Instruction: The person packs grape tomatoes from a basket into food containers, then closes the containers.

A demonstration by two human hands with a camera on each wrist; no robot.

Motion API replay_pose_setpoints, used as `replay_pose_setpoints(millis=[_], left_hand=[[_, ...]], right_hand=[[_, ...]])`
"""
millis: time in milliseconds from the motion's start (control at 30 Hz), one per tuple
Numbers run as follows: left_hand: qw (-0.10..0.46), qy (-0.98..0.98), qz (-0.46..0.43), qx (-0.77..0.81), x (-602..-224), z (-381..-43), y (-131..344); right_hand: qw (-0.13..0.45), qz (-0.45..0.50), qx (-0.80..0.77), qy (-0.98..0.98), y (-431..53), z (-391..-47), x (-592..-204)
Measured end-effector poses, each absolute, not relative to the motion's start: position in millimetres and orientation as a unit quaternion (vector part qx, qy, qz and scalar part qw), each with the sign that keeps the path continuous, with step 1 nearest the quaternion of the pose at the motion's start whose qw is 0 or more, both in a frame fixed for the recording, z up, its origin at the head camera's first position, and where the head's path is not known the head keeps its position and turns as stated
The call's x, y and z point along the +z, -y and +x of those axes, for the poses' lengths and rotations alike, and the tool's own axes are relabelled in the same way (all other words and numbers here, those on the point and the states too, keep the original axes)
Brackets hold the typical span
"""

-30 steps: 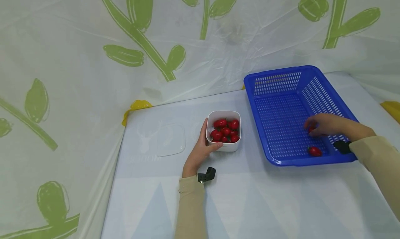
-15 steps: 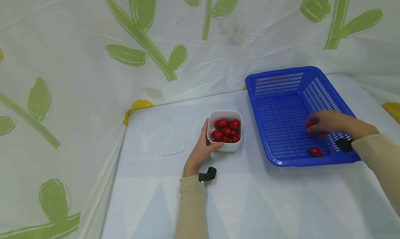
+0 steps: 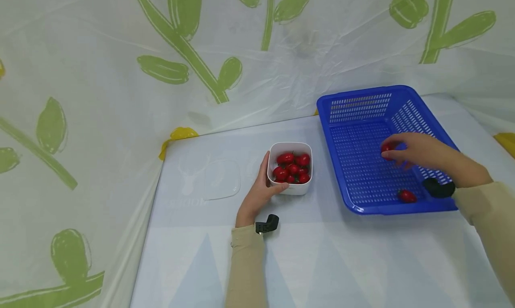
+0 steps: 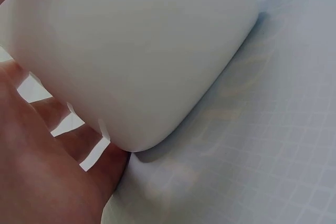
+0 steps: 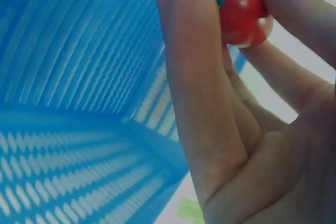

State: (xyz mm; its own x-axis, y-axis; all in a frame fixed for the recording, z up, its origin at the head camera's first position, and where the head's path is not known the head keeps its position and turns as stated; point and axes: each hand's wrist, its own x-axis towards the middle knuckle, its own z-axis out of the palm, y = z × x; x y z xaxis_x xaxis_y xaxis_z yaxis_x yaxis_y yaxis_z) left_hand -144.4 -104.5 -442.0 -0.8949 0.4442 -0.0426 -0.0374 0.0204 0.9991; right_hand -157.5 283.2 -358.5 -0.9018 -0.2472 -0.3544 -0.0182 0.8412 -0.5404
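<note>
My right hand (image 3: 422, 151) pinches a cherry tomato (image 5: 244, 11) with a green stem between thumb and fingertips, above the floor of the blue basket (image 3: 350, 194). Another cherry tomato (image 3: 407, 196) lies near the basket's front edge. On the table, my left hand (image 3: 259, 194) grips the white square container (image 3: 295, 190), its thumb over the front rim and its fingers along the left side. Several red cherry tomatoes (image 3: 291, 168) fill that container. Close up in the left wrist view, the fingers (image 4: 79, 142) touch the container's wall.
A clear flat lid (image 3: 222, 179) lies on the white table (image 3: 322, 254) to the container's left. Behind the table hangs a white sheet (image 3: 100, 66) with green leaf prints. The basket's raised slotted walls surround my right hand's work area.
My right hand has lifted the cherry tomato off the basket floor and moved slightly left and away from me. The left hand and container stay in place.
</note>
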Motion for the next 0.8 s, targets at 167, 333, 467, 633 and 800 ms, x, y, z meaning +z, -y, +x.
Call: replay_pose_setpoints(millis=[167, 333, 467, 633, 800], left_hand=[[0.180, -0.698, 0.144, 0.678, -440, -144, 104], [0.178, -0.702, 0.141, 0.675, -440, -145, 105], [0.180, -0.700, 0.139, 0.677, -439, -144, 105], [0.180, -0.707, 0.139, 0.670, -439, -144, 105], [0.179, -0.717, 0.140, 0.660, -439, -144, 106]], right_hand=[[0.178, -0.082, -0.296, -0.935, -268, -144, -350], [0.123, -0.098, -0.332, -0.930, -252, -133, -344], [0.078, -0.110, -0.353, -0.926, -235, -126, -340], [0.029, -0.104, -0.387, -0.916, -215, -116, -338], [-0.007, -0.085, -0.443, -0.892, -193, -111, -337]])
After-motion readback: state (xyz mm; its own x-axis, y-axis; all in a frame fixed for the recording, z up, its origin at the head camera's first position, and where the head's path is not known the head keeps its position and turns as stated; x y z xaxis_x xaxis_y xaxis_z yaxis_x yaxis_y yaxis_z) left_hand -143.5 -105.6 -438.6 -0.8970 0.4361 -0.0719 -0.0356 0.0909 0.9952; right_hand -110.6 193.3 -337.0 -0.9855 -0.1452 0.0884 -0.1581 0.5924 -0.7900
